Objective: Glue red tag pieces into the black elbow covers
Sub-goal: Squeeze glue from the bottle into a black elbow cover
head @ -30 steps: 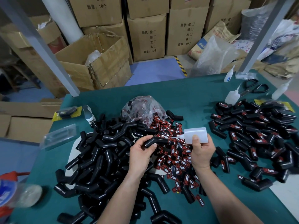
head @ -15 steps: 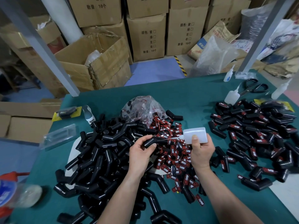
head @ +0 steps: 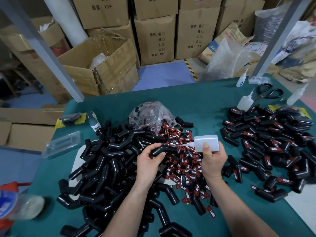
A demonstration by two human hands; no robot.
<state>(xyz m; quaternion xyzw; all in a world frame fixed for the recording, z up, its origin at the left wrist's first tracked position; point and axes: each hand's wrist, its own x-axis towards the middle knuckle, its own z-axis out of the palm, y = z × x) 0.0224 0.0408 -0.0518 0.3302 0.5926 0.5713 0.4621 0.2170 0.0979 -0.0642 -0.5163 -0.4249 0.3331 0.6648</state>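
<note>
Nearest, the left hand [head: 148, 164] curls its fingers and thumb round one leg of a black elbow cover [head: 161, 150], holding it up over the heaps. The right hand [head: 212, 159] grips a white glue bottle [head: 209, 139] laid on its side, thumb pressed on the flat face. The thin nozzle points left and its tip meets the cover's other leg. The two hands are close together but do not touch.

Under and between them lies a loose heap of red tag pieces [head: 187, 171] printed TAPER. A big pile of bare black covers [head: 106, 168] spreads to the left on the green table [head: 196, 103]. To the right, set apart from the tags, lies a pile of tagged covers [head: 273, 142].

Beyond the tags sits a crumpled clear plastic bag [head: 150, 115] with more pieces inside. At the far right edge of the table are spare glue bottles [head: 244, 102] and black scissors [head: 268, 94]. Stacked cardboard boxes [head: 155, 40] stand on the floor past the table.
</note>
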